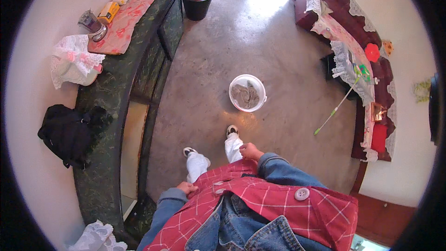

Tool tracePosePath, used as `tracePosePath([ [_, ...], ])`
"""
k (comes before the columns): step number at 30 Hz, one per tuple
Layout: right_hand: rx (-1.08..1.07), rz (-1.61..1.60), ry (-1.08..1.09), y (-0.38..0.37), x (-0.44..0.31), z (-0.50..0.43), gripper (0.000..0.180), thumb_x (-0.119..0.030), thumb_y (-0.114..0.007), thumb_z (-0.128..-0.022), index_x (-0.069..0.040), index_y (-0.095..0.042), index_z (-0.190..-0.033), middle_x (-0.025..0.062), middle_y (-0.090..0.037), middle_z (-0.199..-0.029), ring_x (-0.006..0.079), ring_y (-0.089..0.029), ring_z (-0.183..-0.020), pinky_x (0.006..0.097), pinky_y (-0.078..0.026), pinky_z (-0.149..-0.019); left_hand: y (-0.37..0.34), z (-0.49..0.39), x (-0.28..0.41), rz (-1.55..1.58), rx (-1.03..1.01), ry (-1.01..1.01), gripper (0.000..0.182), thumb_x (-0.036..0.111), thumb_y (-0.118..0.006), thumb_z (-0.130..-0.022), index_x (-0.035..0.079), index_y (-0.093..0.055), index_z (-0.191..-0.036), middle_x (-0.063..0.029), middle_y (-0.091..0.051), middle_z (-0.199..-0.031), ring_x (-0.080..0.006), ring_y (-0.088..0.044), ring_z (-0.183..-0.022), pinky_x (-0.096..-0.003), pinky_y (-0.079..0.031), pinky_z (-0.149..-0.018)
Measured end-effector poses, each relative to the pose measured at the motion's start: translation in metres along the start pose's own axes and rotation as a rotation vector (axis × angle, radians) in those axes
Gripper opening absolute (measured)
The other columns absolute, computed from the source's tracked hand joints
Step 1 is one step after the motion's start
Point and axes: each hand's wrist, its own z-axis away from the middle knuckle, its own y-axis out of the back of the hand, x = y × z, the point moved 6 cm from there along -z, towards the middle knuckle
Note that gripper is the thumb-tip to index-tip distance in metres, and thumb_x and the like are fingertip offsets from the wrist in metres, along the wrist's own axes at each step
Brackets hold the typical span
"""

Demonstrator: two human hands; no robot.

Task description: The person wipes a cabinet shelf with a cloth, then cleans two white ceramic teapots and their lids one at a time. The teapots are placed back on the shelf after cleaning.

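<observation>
My left hand [187,188] is half curled at the side edge of a red checked garment [275,195] worn over a denim jacket. Beside its opposite front edge, in front of the white trousers [198,165], my right hand [251,151] has its fingers curled in. Whether either hand grips the cloth is hidden. On the floor ahead of my shoes stands a white plastic bucket [262,86], apart from both hands. A crumpled grey-brown cloth [245,96] lies inside it.
A dark green marble-patterned cabinet [104,92] runs along the left, with a black bag [66,134] on top. A potted plant [197,7] stands beyond it. On the right, a green-and-white pole [334,111] leans against a lace-covered table [343,55] before a dark red sofa [385,73].
</observation>
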Motion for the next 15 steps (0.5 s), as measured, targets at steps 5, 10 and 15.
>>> tracePosePath([
  [5,-0.056,-0.07,-0.055,0.02,0.031,-0.059,0.03,-0.021,-0.059,-0.085,-0.004,-0.069,-0.108,0.0136,-0.069,-0.081,0.024,-0.068,-0.069,0.037,-0.056,-0.063,-0.052,0.021,0.033,0.13,-0.105,-0.043,0.027,0.032,-0.071,-0.086,0.006,-0.07,-0.083,0.0014,-0.061,-0.071,-0.0104,-0.052,-0.062,-0.0291,-0.04,-0.056],
  [10,-0.029,0.093,-0.017,0.046,0.052,-0.138,0.029,-0.026,-0.056,-0.082,-0.006,-0.073,-0.096,0.0214,-0.068,-0.097,0.0393,-0.064,-0.096,0.043,-0.051,-0.087,-0.107,-0.03,0.022,0.093,-0.258,0.183,0.034,0.039,-0.07,-0.085,0.005,-0.072,-0.085,0.0001,-0.064,-0.073,-0.0111,-0.053,-0.058,-0.0279,-0.04,-0.053],
  [15,0.077,0.195,0.033,0.082,0.049,-0.205,0.028,-0.021,-0.057,-0.081,-0.004,-0.071,-0.099,0.019,-0.069,-0.101,0.0354,-0.064,-0.101,0.0417,-0.05,-0.09,-0.108,-0.095,0.01,0.269,-0.29,0.42,0.028,0.031,-0.06,-0.094,0.004,-0.069,-0.092,-0.0068,-0.068,-0.079,-0.0154,-0.064,-0.064,-0.0302,-0.051,-0.057],
])
